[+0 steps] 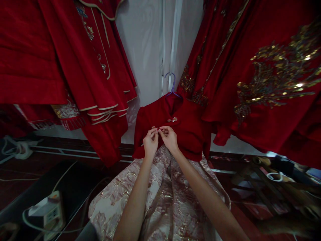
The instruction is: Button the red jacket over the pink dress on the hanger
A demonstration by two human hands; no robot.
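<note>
A red jacket [189,115] hangs on a purple hanger [172,87] in front of me. A pearl-like ornament [173,119] sits on its front below the collar, and a smaller ornament [153,127] lies close to my fingers. My left hand [150,140] and my right hand [170,138] meet at the jacket's front, fingertips pinched together on its fabric. Whether a small fastener is between them is hidden by the fingers. Below the jacket, a pale pink and gold brocade skirt [173,201] spreads under my forearms.
Red garments with light piping [107,83] hang at left, and red garments with gold sequins [271,77] at right. A power strip [54,211] with cords lies on a dark surface at lower left. A wooden rack [260,187] holding rolls and a white ring stands at right.
</note>
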